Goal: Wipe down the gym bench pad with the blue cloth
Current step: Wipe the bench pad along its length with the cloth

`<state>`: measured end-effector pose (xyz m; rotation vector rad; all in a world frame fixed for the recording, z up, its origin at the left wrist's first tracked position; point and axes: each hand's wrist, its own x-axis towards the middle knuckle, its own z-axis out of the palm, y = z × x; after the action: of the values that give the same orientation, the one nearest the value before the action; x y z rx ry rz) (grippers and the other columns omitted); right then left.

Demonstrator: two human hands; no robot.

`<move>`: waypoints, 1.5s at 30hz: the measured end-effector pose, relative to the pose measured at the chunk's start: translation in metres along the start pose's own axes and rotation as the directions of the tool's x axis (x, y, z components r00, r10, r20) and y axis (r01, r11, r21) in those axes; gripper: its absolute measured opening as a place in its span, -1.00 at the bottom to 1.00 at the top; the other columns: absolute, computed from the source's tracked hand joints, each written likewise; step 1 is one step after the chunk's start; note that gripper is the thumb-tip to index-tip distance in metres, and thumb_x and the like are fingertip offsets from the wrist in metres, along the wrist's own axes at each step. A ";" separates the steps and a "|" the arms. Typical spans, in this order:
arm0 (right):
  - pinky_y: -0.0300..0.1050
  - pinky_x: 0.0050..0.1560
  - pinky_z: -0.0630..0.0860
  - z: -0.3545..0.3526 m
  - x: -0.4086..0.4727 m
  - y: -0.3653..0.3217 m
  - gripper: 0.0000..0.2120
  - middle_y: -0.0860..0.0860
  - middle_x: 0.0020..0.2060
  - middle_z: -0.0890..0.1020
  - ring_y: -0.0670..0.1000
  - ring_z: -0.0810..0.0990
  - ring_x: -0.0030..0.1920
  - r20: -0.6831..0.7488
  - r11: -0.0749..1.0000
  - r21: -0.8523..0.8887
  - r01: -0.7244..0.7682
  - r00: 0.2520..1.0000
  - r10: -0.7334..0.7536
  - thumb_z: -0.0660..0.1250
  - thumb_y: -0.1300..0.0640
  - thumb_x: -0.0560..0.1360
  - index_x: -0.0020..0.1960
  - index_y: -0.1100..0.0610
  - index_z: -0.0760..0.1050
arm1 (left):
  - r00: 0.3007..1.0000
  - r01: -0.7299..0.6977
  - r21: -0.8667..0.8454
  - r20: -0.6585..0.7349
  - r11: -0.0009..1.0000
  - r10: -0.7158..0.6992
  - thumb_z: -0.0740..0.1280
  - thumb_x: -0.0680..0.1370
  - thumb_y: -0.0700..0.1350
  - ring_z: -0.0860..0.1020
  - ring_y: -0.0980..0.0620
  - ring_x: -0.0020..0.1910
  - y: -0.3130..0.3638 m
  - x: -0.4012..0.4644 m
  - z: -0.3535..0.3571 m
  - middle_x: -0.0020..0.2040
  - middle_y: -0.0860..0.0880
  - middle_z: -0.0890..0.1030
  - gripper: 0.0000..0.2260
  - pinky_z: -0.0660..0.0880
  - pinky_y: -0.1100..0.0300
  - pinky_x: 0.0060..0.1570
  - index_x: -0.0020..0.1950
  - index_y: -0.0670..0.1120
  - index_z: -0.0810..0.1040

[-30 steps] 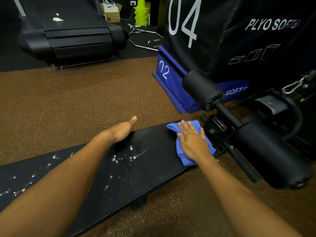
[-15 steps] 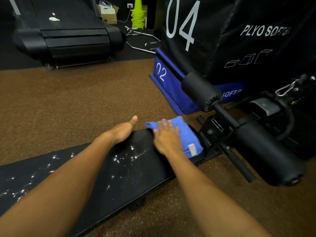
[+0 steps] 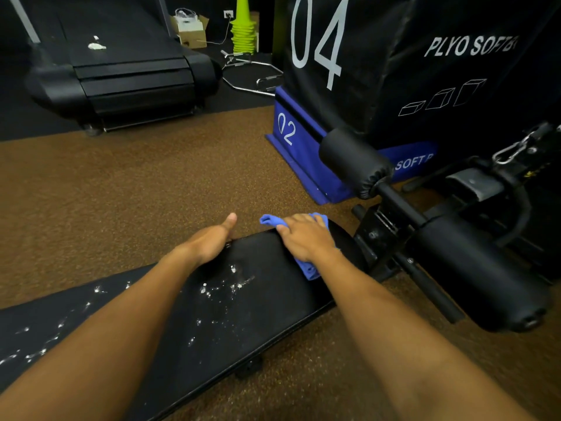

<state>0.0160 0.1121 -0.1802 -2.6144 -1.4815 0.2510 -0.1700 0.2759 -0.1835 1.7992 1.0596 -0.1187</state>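
A hand pressed a cloth on the bench pad.

The right hand (image 3: 306,237) lay flat, fingers spread, on the blue cloth (image 3: 308,270) at the far end of the bench pad (image 3: 243,308). The left hand (image 3: 209,241) gripped its far edge beside white spots (image 3: 226,287).

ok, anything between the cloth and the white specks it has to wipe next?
Nothing visible. The blue cloth lies flat under the right hand on the bench pad; bare pad runs to the white specks. The left hand grips the far edge.
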 end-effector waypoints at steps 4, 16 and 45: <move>0.19 0.36 0.30 -0.017 0.008 0.042 -0.49 0.10 0.34 0.50 0.18 0.43 0.35 0.049 0.971 0.057 -0.233 0.972 0.231 -0.08 -0.16 0.61 0.36 0.03 0.44 | 1.000 0.004 -0.014 -0.001 1.000 -0.004 -0.11 0.23 0.69 0.47 -0.07 0.38 0.001 -0.007 0.001 0.36 0.02 0.57 -0.08 0.21 -0.14 0.49 0.09 0.11 0.69; 0.12 0.28 0.30 0.002 0.013 -0.079 -0.58 0.11 0.17 0.65 0.12 0.57 0.23 0.113 0.981 -0.128 0.146 0.985 -0.132 -0.02 -0.03 0.63 0.20 0.05 0.57 | 1.000 -0.012 -0.111 0.018 0.994 0.014 -0.04 0.35 0.63 0.54 -0.09 0.32 -0.007 0.004 -0.001 0.30 -0.05 0.63 -0.16 0.31 -0.05 0.45 0.09 0.06 0.72; 0.07 0.19 0.43 -0.030 0.021 0.036 -0.55 0.16 0.26 0.57 0.22 0.53 0.25 0.114 0.988 -0.019 -0.151 0.982 0.153 0.03 -0.09 0.62 0.27 0.13 0.54 | 0.987 0.063 -0.077 0.154 0.995 -0.051 0.02 0.10 0.76 0.61 -0.05 0.23 -0.012 0.024 -0.003 0.17 0.03 0.69 -0.03 0.30 -0.12 0.45 0.08 0.12 0.73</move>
<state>0.0628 0.1106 -0.1591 -2.7682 -1.3187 0.4168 -0.1649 0.2939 -0.2034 1.6594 0.9936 -0.2405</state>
